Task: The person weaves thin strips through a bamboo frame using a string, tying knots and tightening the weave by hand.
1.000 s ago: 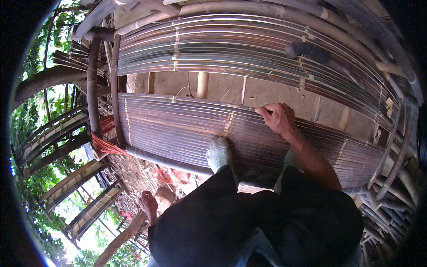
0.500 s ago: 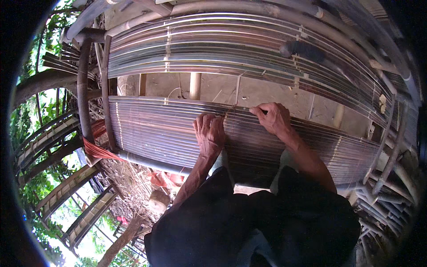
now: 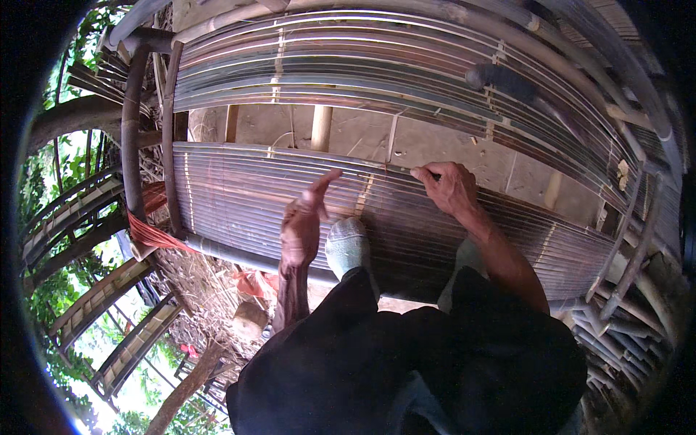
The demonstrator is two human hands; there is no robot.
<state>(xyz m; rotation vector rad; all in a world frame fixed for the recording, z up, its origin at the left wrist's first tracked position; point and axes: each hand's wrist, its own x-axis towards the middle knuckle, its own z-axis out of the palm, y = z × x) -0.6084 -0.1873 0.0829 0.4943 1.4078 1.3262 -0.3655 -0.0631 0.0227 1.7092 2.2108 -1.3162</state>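
Observation:
Beneath both hands lies a panel of narrow bamboo slats (image 3: 239, 196), tied across with pale lashing (image 3: 365, 194). My right hand (image 3: 451, 190) is at the panel's far edge, thumb and forefinger pinched together; whatever is between them is too small to make out. Off to its left, my left hand (image 3: 301, 228) is raised over the slats and slightly blurred. Its forefinger points up and right, apart from the others, and nothing shows in it. A foot in a light grey sock (image 3: 348, 245) rests on the panel beside this hand.
Beyond a gap showing bare ground (image 3: 435, 141) stretches a second slatted panel (image 3: 348, 76), with a dark, long-handled object (image 3: 518, 85) on it. Poles frame both panels. Orange cloth (image 3: 156, 235) hangs at the left post; a log stump (image 3: 250, 319) stands below.
My left hand has come off the lashing and moved left and toward me, its forefinger now extended. The sock beneath is uncovered. My right hand keeps its pinch at nearly the same spot.

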